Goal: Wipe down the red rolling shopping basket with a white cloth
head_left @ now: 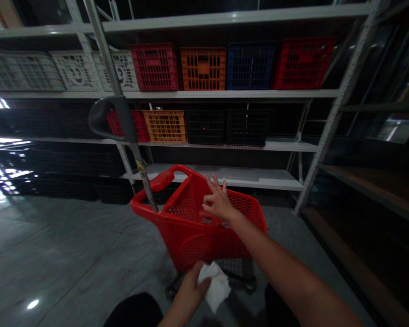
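Your left hand (pixel 188 287) gripped a white cloth (pixel 215 285) low by the red trolley basket (pixel 197 222) | your right hand (pixel 218 202) hovered open-fingered, empty, at its rim | cloth not yet on plastic, wiping looked unstarted | basket stood on floor before shelving (pixel 225 177).

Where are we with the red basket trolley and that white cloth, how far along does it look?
Done so far: the left hand grips a crumpled white cloth by the lower front of the red basket trolley. In hand: the right hand hovers at the basket's rim, fingers spread, not clearly gripping. Left: no wiped patch can be told in this dim light; the basket walls and grey pull handle look untouched.
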### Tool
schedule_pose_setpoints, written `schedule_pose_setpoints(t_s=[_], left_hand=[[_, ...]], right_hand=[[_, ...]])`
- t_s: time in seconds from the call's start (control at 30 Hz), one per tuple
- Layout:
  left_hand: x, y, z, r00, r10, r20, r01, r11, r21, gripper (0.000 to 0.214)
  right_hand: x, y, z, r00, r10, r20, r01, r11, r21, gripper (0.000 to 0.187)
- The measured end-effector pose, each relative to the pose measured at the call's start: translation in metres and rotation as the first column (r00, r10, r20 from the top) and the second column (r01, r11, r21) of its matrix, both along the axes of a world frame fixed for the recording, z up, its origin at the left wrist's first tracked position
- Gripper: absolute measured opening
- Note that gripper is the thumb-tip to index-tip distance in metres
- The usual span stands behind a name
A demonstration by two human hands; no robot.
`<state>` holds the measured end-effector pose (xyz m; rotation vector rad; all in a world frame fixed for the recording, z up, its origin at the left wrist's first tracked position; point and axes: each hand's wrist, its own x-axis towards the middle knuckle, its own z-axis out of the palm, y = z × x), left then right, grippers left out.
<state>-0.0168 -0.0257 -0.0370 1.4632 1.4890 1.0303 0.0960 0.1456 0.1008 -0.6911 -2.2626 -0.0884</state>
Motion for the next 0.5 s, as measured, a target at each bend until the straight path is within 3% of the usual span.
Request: schedule_pose_setpoints(t_s=[0.1, 0.2, 0.3, 0.37, 0.43, 0.5], left_hand=[[0.000, 0.000, 0.009, 0.999, 0.025, 0.034, -0.025, 0.999, 0.019, 0.025], [-0.004, 0.004, 0.016, 0.989, 0.124, 0.076, -0.127, 0.991, 0.031, 0.031], [-0.010, 0.008, 0.019, 0.979, 0.169, 0.110, -0.175, 0.984, 0.040, 0.034], [-0.014, 0.010, 0.022, 0.978, 0.164, 0.126, -0.172, 0.983, 0.056, 0.033], [-0.017, 0.010, 0.026, 0.979, 0.147, 0.145, -0.159, 0.984, 0.081, 0.031], [-0.017, 0.009, 0.030, 0.975, 0.156, 0.159, -0.178, 0.975, 0.133, 0.034]], right_hand=[[0.002, -0.002, 0.001, 1.000, -0.013, -0.021, 0.013, 1.000, -0.019, 0.012], [0.005, -0.006, -0.002, 0.999, -0.005, -0.046, 0.002, 0.998, -0.067, 0.013], [0.009, -0.021, -0.014, 0.991, 0.051, -0.126, -0.080, 0.968, -0.236, 0.014], [0.011, -0.039, -0.029, 0.967, 0.100, -0.233, -0.189, 0.897, -0.399, 0.013], [0.012, -0.060, -0.050, 0.931, 0.116, -0.347, -0.299, 0.789, -0.537, 0.009], [0.013, -0.079, -0.072, 0.899, 0.086, -0.430, -0.370, 0.676, -0.638, 0.021]])
